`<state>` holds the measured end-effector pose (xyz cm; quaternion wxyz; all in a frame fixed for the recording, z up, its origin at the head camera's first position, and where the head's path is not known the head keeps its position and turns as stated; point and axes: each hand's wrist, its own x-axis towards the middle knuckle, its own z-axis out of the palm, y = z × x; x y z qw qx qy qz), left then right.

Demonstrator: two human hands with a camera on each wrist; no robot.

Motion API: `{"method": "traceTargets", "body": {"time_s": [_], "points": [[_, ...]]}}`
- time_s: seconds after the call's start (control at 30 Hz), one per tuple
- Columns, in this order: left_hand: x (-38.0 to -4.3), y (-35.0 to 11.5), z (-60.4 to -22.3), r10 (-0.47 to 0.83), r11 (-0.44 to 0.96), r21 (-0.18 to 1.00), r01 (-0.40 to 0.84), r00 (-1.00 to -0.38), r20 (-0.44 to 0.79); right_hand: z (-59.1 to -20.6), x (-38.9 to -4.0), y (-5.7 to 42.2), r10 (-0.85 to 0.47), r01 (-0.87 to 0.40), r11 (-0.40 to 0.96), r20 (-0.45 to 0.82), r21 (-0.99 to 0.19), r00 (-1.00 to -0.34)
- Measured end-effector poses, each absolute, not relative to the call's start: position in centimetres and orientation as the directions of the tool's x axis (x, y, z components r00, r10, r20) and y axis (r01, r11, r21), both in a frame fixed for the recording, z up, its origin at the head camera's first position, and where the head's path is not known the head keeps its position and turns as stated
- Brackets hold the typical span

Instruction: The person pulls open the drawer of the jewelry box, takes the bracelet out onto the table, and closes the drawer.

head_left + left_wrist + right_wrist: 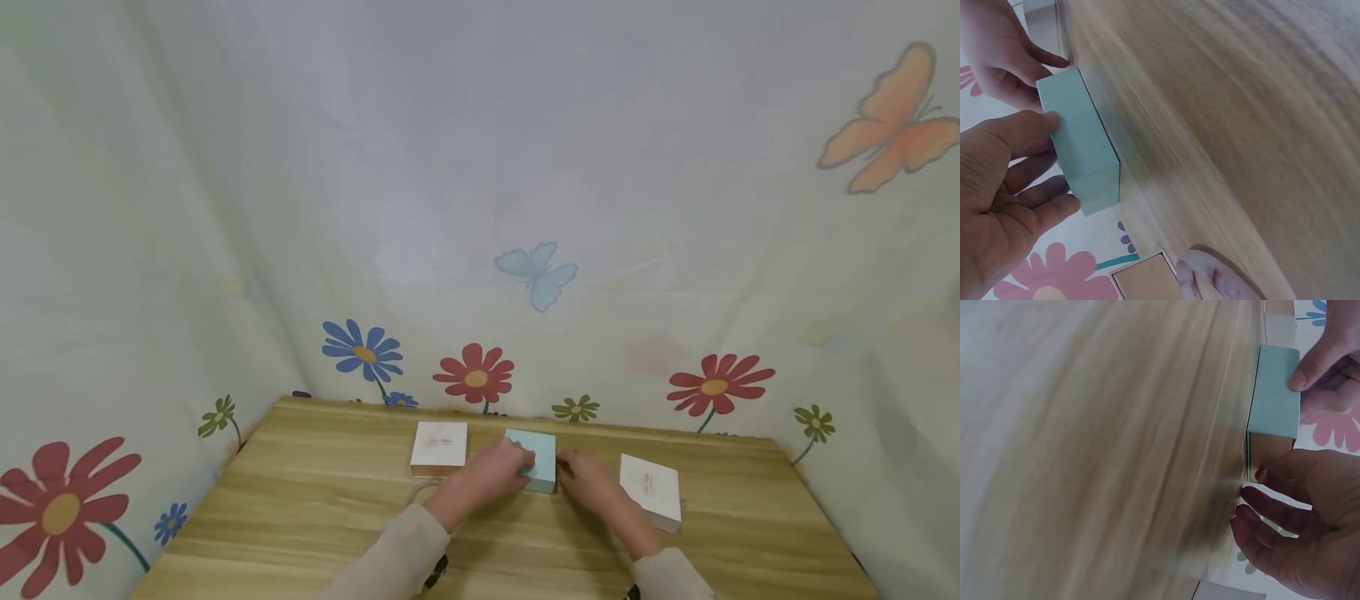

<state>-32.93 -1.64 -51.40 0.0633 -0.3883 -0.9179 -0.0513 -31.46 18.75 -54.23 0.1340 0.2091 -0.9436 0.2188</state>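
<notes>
A mint green box [543, 450] lies on the wooden table near its back edge. My left hand [510, 463] holds it from the left; in the left wrist view the thumb presses the long side while other fingers curl along the edge and end. At the box's right end is my right hand [588, 475]. In the right wrist view that end is brown [1269, 453], with a fingertip of the right hand touching or very close to it. The other right fingers are loosely bent and spread, with nothing seen between them.
To the left sits a white box [439, 443] with a brown side, a pale ribbon loop [1210, 270] beside it. Another white box [651, 487] lies angled beyond my right hand. A flower-printed curtain [420, 208] rises behind the wooden table [315, 483].
</notes>
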Motion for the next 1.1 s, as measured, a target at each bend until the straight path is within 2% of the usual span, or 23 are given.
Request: {"method": "traceTargets", "body": {"time_s": [0.23, 0.47, 0.63, 0.77, 1.1], "points": [[-32.6, -1.6, -51.3, 0.702, 0.693, 0.062, 0.719, -0.692, 0.168, -54.6, -31.9, 18.0, -0.363, -0.464, 0.843, 0.347, -0.274, -0.865], [-32.5, -1.2, -51.0, 0.717, 0.678, 0.038, 0.734, -0.671, 0.190, -54.6, -32.4, 18.0, -0.341, -0.447, 0.862, 0.378, -0.241, -0.861], [-32.4, -0.9, -50.8, 0.711, 0.695, 0.019, 0.719, -0.691, 0.129, -55.1, -32.4, 18.0, -0.363, -0.467, 0.863, 0.403, -0.195, -0.840], [-31.9, -0.5, -51.4, 0.713, 0.697, 0.005, 0.717, -0.693, 0.103, -55.6, -31.8, 18.2, -0.358, -0.462, 0.863, 0.394, -0.207, -0.846], [-32.7, 0.6, -51.2, 0.689, 0.724, -0.103, 0.682, -0.708, 0.154, -55.0, -33.0, 18.1, -0.373, -0.486, 0.858, 0.452, -0.165, -0.811]]}}
